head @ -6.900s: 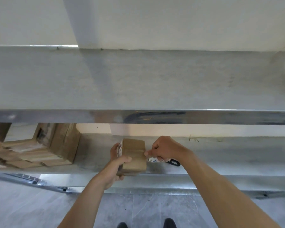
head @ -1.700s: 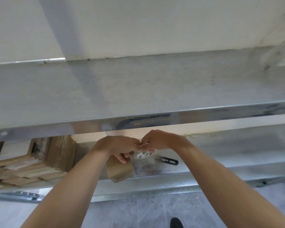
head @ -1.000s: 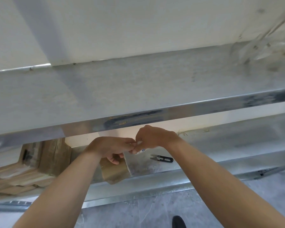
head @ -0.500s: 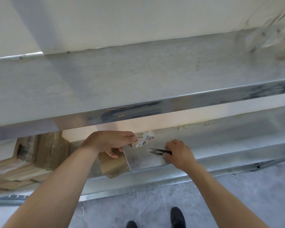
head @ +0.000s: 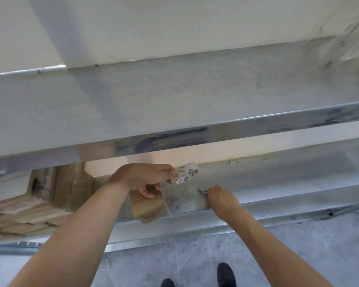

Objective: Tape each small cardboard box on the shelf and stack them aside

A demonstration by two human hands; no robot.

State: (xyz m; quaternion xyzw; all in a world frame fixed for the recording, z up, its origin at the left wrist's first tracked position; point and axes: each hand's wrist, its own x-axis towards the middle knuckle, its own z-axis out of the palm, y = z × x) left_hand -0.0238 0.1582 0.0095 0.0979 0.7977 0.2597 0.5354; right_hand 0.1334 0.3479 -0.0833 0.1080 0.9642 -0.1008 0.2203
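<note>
Head view: your left hand [head: 145, 179] pinches the tape roll [head: 186, 173] between thumb and fingertips, holding it up off the shelf. The roll is a clear ring with a white core and blue print. A strip of clear, glossy tape [head: 182, 198] hangs from the roll down to the box.

The small cardboard box [head: 148, 206] sits on the lower shelf [head: 278, 183] right at its front edge, just under your left hand, with one corner poking past the lip. It is plain brown card with flat faces, and the curled lower fingers of that hand touch its top.

Your right hand [head: 221, 198] is curled around the small snips [head: 202, 191]; only the thin metal tips show past the fingers, pointing at the tape strip. The handle is hidden in the grip.

The shelf is dull, scuffed galvanised metal. The upper shelf [head: 174, 104] is the same metal, and its shiny front rail blocks the view of the back of the lower level.

A stack of brown cardboard boxes [head: 39, 204] fills the left end of the lower shelf, well apart from your box. Below are a grey tiled floor [head: 298, 245] and black shoes [head: 226, 274].
</note>
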